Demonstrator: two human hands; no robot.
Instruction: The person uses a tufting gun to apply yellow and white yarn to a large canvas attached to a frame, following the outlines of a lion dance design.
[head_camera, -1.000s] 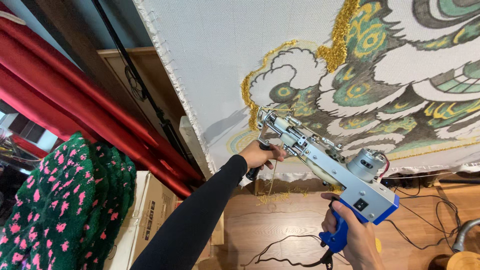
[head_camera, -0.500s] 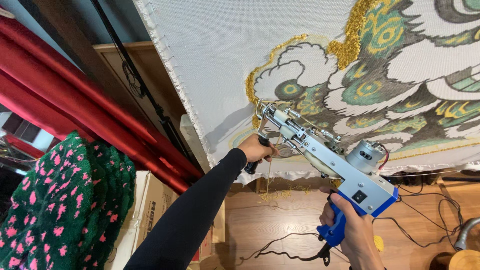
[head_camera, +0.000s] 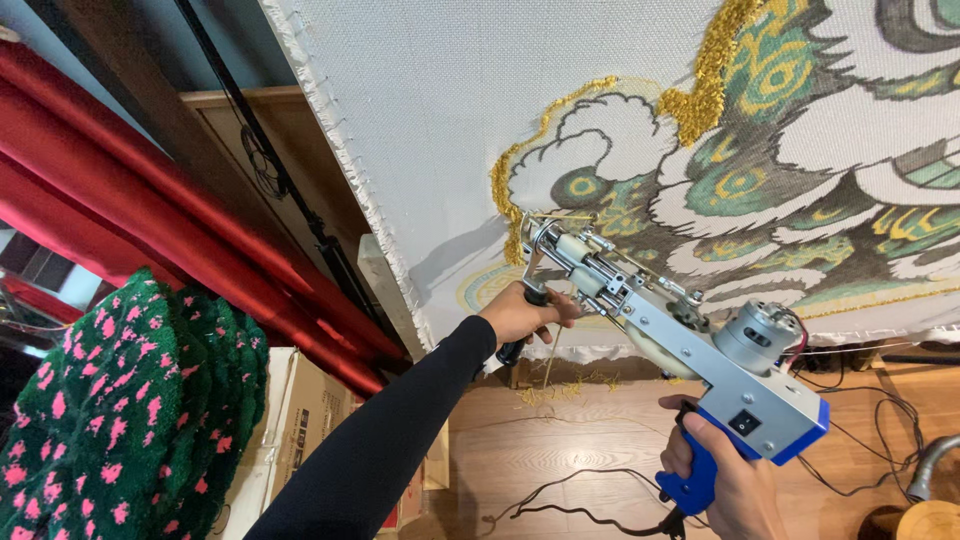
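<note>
I hold a tufting gun (head_camera: 690, 350) with a grey metal body, a round motor and a blue rear handle. My right hand (head_camera: 725, 475) grips the blue handle at the lower right. In a black sleeve, my left hand (head_camera: 525, 315) is closed on the gun's black front handle. The gun's tip touches a stretched white cloth (head_camera: 450, 120) printed with a green, grey and white beast and cloud pattern. Lines of gold yarn (head_camera: 505, 195) run along the cloud outline just above the tip.
A red curtain (head_camera: 150, 230) hangs at the left beside a green rug with pink spots (head_camera: 110, 410). A cardboard box (head_camera: 300, 420) stands below them. Black cables (head_camera: 570, 500) and gold yarn scraps lie on the wooden floor. A wooden frame beam (head_camera: 385, 290) edges the cloth.
The gun's tip has moved slightly up and left along the cloud's lower left edge. Both hands keep their grips.
</note>
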